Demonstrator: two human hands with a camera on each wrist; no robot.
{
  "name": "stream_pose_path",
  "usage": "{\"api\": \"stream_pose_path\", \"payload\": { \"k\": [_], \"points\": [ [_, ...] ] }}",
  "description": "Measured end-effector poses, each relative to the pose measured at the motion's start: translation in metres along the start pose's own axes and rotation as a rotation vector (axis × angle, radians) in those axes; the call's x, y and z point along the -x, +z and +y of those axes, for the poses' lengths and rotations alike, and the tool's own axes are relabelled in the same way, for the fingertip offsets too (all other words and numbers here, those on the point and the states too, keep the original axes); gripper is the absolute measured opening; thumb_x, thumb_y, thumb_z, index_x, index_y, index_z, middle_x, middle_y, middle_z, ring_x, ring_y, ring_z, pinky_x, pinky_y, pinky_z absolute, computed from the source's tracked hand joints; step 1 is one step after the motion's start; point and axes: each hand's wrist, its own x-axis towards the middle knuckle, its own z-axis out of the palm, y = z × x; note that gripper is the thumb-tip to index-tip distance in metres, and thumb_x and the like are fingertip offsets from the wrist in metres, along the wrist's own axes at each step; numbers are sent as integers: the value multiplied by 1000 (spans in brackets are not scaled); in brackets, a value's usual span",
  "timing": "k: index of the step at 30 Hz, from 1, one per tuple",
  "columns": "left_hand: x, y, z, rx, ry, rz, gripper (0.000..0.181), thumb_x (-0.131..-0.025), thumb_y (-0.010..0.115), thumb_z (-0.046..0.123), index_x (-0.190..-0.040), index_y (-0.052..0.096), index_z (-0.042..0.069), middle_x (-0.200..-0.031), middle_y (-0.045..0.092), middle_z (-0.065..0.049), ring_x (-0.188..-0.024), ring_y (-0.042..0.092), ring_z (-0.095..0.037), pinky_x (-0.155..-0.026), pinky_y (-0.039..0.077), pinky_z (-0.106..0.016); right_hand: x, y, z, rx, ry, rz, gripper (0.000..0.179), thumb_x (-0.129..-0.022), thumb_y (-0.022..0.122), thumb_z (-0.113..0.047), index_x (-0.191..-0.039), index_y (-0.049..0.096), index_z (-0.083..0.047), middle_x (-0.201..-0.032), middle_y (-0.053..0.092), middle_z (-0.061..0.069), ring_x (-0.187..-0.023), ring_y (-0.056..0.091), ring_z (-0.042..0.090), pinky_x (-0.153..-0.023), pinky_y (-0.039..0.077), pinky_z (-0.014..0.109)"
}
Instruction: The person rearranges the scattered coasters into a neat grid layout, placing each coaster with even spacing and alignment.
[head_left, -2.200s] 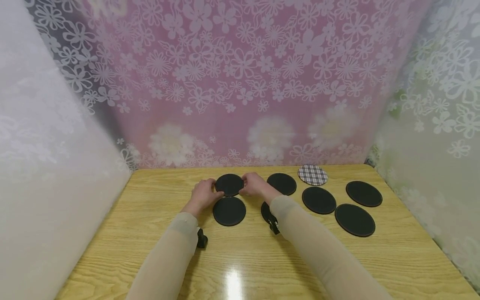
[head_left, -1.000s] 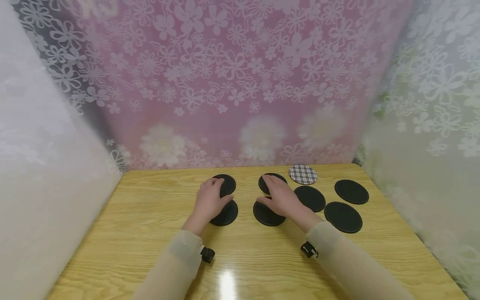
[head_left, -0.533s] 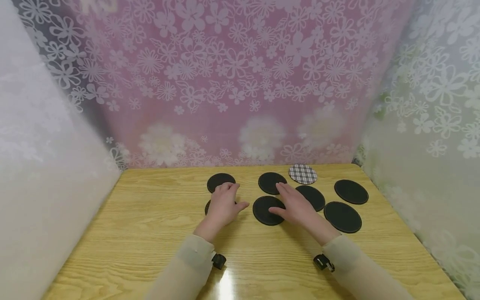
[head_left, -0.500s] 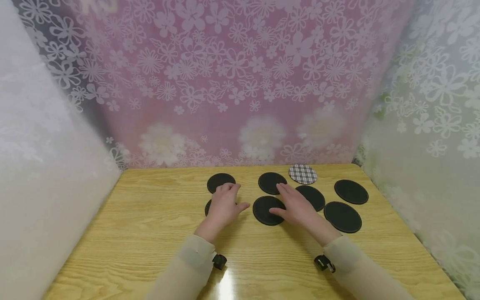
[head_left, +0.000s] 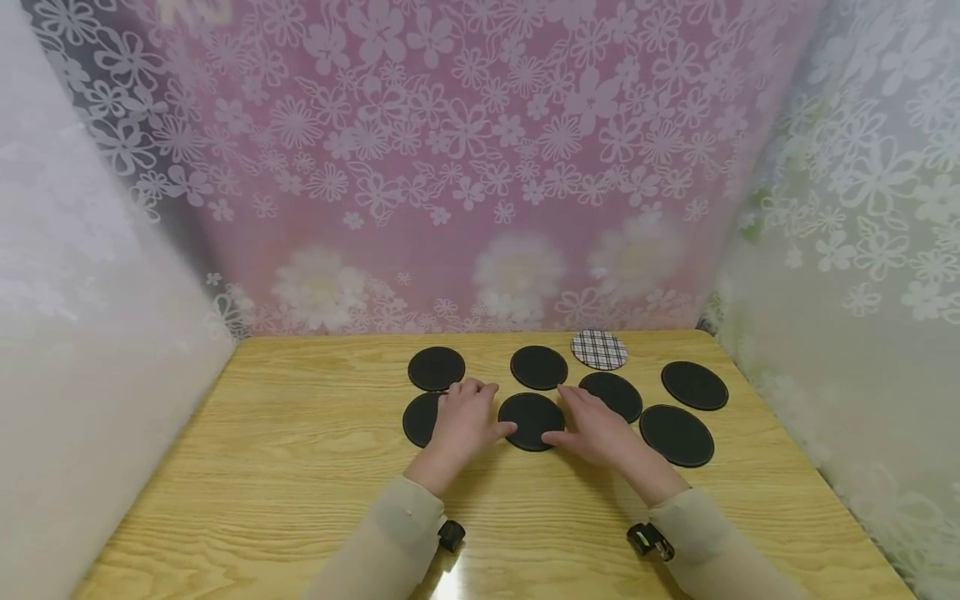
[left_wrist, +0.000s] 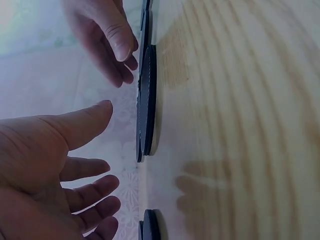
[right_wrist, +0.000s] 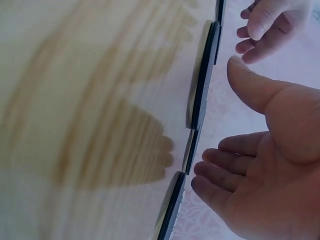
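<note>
A round black coaster lies flat on the wooden table, in the front row between the two hands. On its left side is the left hand, thumb and fingers spread and nothing held. The right hand is on its right, likewise spread and holding nothing, its thumb tip right at the rim in the head view. Seen from the left wrist, the left palm hangs over the table, apart from the coaster. The right wrist view shows the right palm raised too. Part of the front-left black coaster is hidden behind the left hand.
Behind these lie a back-left black coaster and a back-middle one. To the right are a plaid disc and more black coasters. Floral curtains close off the back and sides of the table.
Both hands have left the back-left coaster, which they were touching at its edges, and moved right and nearer to the front-middle coaster. The head view has shifted slightly.
</note>
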Motion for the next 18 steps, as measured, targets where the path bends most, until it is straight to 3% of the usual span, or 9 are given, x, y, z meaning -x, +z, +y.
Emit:
{"api": "stream_pose_path", "payload": {
  "k": [8, 18],
  "points": [
    [2, 8, 3, -34, 5, -46, 80, -94, 88, 53, -155, 63, 8, -151, 61, -16, -141, 52, -40, -114, 42, -61, -2, 1, -1, -12, -31, -29, 95, -96, 88, -45, -162, 46, 8, -163, 47, 32, -149, 46, 54, -116, 43, 68],
    [1, 15, 6, -103, -1, -55, 83, -89, 90, 60, -150, 67, 7, -141, 62, -15, -130, 54, -36, -107, 44, -55, -6, 3, 1, 51, -12, -39, 89, -89, 94, -45, -152, 59, 7, -144, 57, 26, -134, 55, 48, -109, 50, 65]
  ]
}}
